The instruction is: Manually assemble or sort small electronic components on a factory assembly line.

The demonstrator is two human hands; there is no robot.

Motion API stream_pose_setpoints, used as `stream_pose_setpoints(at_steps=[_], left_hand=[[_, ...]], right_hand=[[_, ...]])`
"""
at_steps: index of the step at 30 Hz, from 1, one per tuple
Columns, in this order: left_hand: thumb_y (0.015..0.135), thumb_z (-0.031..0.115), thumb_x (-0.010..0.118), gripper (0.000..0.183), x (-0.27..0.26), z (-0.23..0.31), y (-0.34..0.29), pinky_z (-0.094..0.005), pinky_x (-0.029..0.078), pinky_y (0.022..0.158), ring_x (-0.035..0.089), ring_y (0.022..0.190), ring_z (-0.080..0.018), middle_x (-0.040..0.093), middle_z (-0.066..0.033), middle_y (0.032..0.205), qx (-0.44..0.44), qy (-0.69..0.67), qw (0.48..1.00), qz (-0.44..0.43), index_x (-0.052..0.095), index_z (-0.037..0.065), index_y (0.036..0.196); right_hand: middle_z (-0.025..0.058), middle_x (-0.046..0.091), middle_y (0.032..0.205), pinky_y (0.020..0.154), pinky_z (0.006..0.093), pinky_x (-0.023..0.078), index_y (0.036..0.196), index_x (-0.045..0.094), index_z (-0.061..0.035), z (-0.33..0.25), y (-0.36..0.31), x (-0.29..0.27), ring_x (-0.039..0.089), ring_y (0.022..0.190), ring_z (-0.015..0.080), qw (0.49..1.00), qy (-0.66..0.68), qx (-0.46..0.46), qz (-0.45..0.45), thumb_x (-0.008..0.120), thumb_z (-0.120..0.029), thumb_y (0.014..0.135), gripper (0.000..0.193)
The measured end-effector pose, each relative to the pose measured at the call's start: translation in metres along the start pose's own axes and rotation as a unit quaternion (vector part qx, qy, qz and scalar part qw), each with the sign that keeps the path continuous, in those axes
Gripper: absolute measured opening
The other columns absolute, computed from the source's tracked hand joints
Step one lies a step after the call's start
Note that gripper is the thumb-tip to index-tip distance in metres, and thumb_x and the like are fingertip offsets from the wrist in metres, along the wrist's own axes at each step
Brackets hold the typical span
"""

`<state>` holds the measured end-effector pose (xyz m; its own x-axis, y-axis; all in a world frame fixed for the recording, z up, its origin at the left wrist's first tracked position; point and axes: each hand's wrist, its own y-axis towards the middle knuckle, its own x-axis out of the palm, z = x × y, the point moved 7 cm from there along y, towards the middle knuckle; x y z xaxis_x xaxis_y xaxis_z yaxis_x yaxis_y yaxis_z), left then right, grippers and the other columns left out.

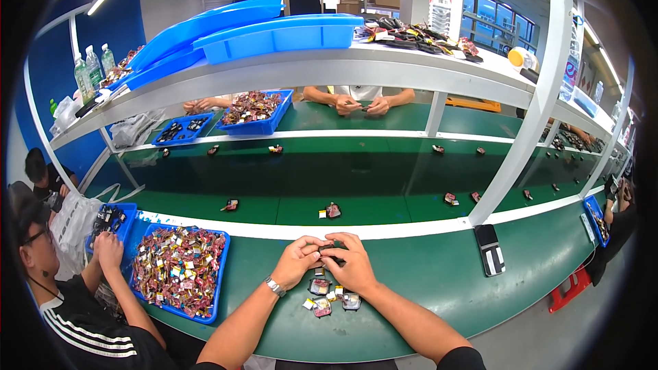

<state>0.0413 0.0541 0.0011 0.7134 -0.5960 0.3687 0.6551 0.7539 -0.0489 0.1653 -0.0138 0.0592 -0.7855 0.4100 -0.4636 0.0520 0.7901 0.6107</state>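
My left hand [297, 262], with a metal-banded watch on the wrist, and my right hand [351, 264] meet over the green bench. Between the fingers of both is a small black casing [333, 253], mostly covered by them. Just below my hands lie several small units: one in a clear-looking shell [351, 301], one with pink wiring [321, 307] and another [319, 286] close under my palms. White and yellow tabs stick out from them. What exactly sits inside the casing I hold is hidden.
A blue tray [223, 281] heaped with pink-and-white parts stands to my left, beside a co-worker with clasped hands [108, 250]. A black-and-white phone-like object [489, 250] lies right. Ahead, a green conveyor belt [370, 185] carries scattered units beneath a white shelf [329, 68]; a slanting post [524, 109] rises right.
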Motion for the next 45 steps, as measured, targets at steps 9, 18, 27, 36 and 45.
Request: stream_pose_setpoints(at_steps=[9,18,27,36,45], left_hand=[[0.097,-0.002,0.049,0.020,0.005,-0.003,-0.002,-0.0300,0.055,0.090,0.062,0.111,-0.0183,0.059,-0.0161,0.127,0.032,-0.002,0.999,-0.006,0.051,0.001,0.116],[0.097,-0.003,0.046,0.021,0.004,-0.006,0.005,-0.0324,0.055,0.090,0.063,0.105,-0.0174,0.062,-0.0106,0.115,0.029,-0.017,0.999,0.017,0.050,0.001,0.117],[0.096,-0.005,0.045,0.024,0.004,-0.005,0.002,-0.0286,0.055,0.088,0.062,0.105,-0.0152,0.062,-0.0103,0.118,0.023,-0.015,0.999,0.019,0.050,0.001,0.119],[0.097,-0.004,0.046,0.022,0.007,-0.001,0.000,-0.0296,0.056,0.087,0.064,0.102,-0.0168,0.063,-0.0112,0.115,0.016,-0.006,0.999,0.031,0.049,0.001,0.118],[0.096,-0.005,0.045,0.023,0.010,-0.001,0.000,-0.0308,0.056,0.089,0.063,0.103,-0.0169,0.062,-0.0113,0.113,0.025,-0.016,0.999,0.027,0.049,-0.001,0.118]], right_hand=[[0.0095,0.061,0.123,0.098,0.0410,0.044,0.089,0.072,-0.0051,-0.013,0.003,-0.003,0.052,0.117,0.0322,0.999,0.007,-0.045,0.007,0.072,-0.004,0.075,0.014],[0.0082,0.061,0.106,0.077,0.0337,0.053,0.092,0.070,-0.0056,-0.011,0.005,-0.007,0.059,0.100,0.0260,0.998,-0.024,-0.047,0.035,0.072,-0.002,0.075,0.018],[0.0058,0.062,0.092,0.073,0.0344,0.052,0.089,0.069,-0.0062,-0.020,0.005,-0.008,0.060,0.086,0.0245,0.991,-0.097,-0.079,0.042,0.074,-0.002,0.073,0.017],[0.0046,0.063,0.092,0.069,0.0333,0.054,0.089,0.069,-0.0066,-0.018,0.002,-0.003,0.062,0.084,0.0221,0.982,-0.156,-0.095,0.042,0.074,-0.006,0.074,0.016],[0.0048,0.061,0.091,0.067,0.0330,0.055,0.092,0.069,-0.0064,-0.020,0.000,0.000,0.062,0.084,0.0217,0.978,-0.184,-0.095,0.026,0.072,-0.006,0.077,0.015]])
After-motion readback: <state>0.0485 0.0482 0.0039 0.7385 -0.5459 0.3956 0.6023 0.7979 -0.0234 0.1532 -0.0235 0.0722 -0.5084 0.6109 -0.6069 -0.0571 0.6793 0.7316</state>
